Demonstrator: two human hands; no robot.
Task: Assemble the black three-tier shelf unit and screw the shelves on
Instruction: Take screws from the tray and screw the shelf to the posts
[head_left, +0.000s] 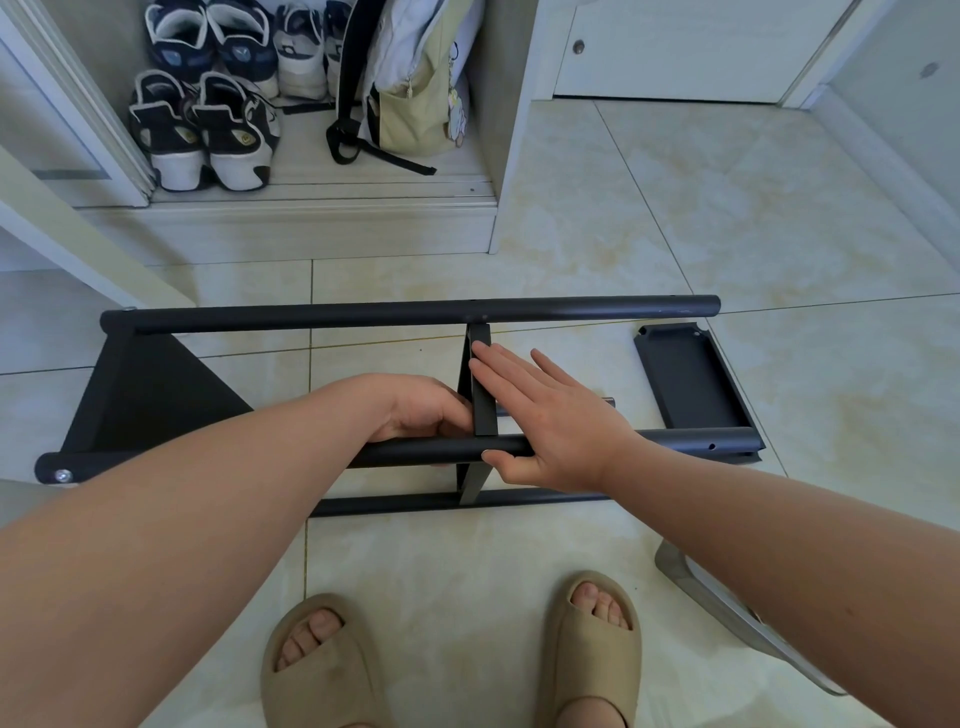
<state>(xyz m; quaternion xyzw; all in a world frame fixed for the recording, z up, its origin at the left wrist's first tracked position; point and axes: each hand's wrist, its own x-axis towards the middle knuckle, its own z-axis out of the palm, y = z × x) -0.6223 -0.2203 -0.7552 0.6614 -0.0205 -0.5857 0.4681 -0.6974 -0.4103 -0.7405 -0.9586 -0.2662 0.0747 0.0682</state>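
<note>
Shelf unit: lies on its side on tiled floor, just ahead of beige slippers. End shelf: sits between the poles at the left end, screw in near pole there. Middle shelf: stands edge-on between far pole and near pole. Loose shelf: lies flat on floor by the right end. Hands apart, one each side of middle shelf. Right hand: presses flat on its right face, fingers straight, thumb on near pole. Left hand: curled against its left face just above near pole; cannot tell what it grips. Shoes, backpack: in open cabinet behind.
</note>
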